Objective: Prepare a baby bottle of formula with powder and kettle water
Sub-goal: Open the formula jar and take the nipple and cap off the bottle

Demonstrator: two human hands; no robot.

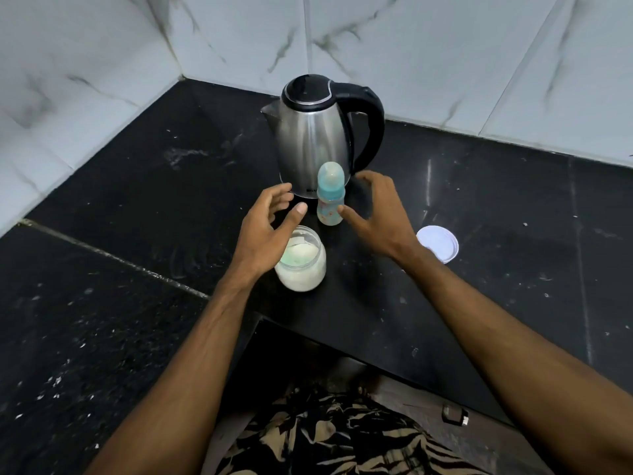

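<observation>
Nearest, under the left hand [265, 222], an open powder jar [300, 262] is seen on the dark worktop [376, 320], part-filled with white powder; glass or clear plastic cannot be told, so it is judged possibly heavy and breakable. Left hand is held spread, fingers relaxed, nothing held. Right hand [375, 214] is likewise spread and empty, thumb tip just beside the bottle wall, contact not certain. A white lid [438, 243] lies flat just to the outer side of the right wrist. Between the two hands, slightly beyond the fingertips, the baby bottle [330, 197] stands upright, capped, with a blue collar. It is judged light, rigid plastic, narrow-based and easily tipped; hold is best taken round the waist below the collar, not the soft teat cap. Farthest, beyond the bottle, the steel kettle [315, 138] stands lid closed, handle toward the right hand; likely heavy, body possibly hot, so the handle should be gripped.
</observation>
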